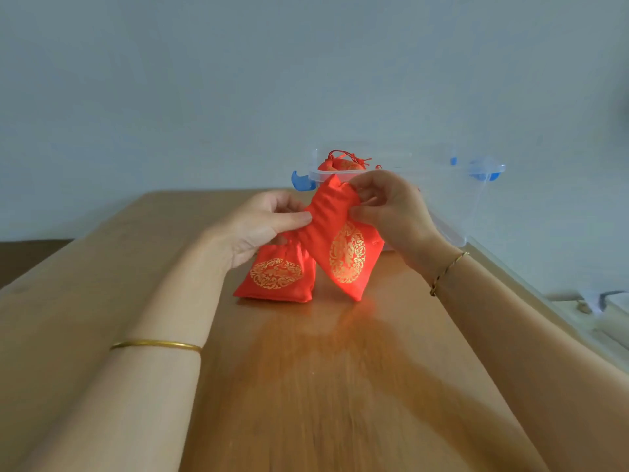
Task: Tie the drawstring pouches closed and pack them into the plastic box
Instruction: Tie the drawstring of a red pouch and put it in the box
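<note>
Both hands up over the table (340,386) now. Our left hand (262,226) has thumb & fingers closed on the neck of the held pouch (335,247) from the left; our right hand (388,206) pinches the mouth edge from the right, fingers curled. We've got that red pouch w/ gold emblem tilted: long axis runs diagonally, mouth up toward the box, bottom corner down-right, touching or just above the tabletop, can't tell which. It sits between the two hands. Second pouch (277,274) lies flat on the wood just beside it, under our left hand, mouth pointing away from us. Behind, the clear plastic box (442,185) w/ blue clips holds a tied pouch (342,163).
</note>
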{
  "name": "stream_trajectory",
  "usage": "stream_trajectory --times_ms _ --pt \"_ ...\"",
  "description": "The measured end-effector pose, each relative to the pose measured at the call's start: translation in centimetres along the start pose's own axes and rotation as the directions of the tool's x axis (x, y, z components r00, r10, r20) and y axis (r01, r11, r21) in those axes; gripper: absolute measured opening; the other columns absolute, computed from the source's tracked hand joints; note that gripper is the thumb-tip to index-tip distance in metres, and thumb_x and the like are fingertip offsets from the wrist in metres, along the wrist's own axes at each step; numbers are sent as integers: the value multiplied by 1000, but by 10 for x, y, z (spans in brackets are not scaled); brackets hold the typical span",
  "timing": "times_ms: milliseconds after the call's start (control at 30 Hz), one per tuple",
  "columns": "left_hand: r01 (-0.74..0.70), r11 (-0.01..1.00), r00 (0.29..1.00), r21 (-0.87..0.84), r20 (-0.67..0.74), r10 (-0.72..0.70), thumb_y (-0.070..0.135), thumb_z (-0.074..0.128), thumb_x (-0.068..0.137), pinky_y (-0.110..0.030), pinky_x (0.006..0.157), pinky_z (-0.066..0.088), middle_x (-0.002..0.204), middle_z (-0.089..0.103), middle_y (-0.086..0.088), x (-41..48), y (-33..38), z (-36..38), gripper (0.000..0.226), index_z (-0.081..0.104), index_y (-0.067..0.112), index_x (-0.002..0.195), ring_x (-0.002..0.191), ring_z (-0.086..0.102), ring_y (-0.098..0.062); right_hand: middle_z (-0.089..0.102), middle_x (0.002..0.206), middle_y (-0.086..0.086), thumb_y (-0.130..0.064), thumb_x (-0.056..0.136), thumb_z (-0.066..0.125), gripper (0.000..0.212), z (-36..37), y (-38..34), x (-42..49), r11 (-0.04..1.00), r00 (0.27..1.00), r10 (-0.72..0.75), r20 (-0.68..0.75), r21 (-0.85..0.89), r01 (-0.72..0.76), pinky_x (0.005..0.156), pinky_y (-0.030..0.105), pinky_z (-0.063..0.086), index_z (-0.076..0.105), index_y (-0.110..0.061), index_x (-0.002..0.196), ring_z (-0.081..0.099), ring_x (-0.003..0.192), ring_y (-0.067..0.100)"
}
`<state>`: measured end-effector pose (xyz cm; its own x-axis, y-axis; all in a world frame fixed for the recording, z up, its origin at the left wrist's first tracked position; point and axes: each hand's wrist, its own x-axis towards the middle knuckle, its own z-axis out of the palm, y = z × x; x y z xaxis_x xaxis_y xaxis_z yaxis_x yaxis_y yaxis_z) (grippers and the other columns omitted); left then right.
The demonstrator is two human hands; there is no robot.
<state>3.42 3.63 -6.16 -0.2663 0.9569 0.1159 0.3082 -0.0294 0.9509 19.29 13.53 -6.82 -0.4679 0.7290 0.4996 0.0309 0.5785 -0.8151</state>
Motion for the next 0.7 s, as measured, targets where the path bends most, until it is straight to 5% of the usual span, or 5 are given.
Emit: stream_trajectory --times_ms 200,367,500,700 --pt "-211 935 969 285 -67 239 8 51 92 -19 55 39 71 52 2 2 9 -4 21 50 24 79 57 48 -4 60 76 4 -1 86 57 20 -7 -3 -2 957 930 260 259 57 -283 61 28 58 55 -17 74 62 64 15" --pt "-258 861 953 437 -32 302 11 51 92 -30 71 40 74 51 5 4 6 -7 22 47 27 77 67 47 -10 64 74 7 -10 87 61 16 -20 1 -1 953 924 289 250 12 -301 66 33 59 55 -11 73 64 53 8" --pt "-229 826 961 515 -16 276 16 48 94 -41 69 47 72 48 6 4 1 -10 22 44 29 77 65 49 -18 64 68 8 -11 87 61 18 -28 0 0 970 949 240 206 -87 -227 51 20 53 64 5 92 60 47 6" --pt "-173 868 981 465 4 193 19 53 92 -17 56 42 83 54 6 0 3 -11 7 53 22 98 69 50 -10 64 59 1 -12 94 49 22 -31 -4 0 972 949 236 208 -63 -228 48 17 50 68 0 91 59 44 6"
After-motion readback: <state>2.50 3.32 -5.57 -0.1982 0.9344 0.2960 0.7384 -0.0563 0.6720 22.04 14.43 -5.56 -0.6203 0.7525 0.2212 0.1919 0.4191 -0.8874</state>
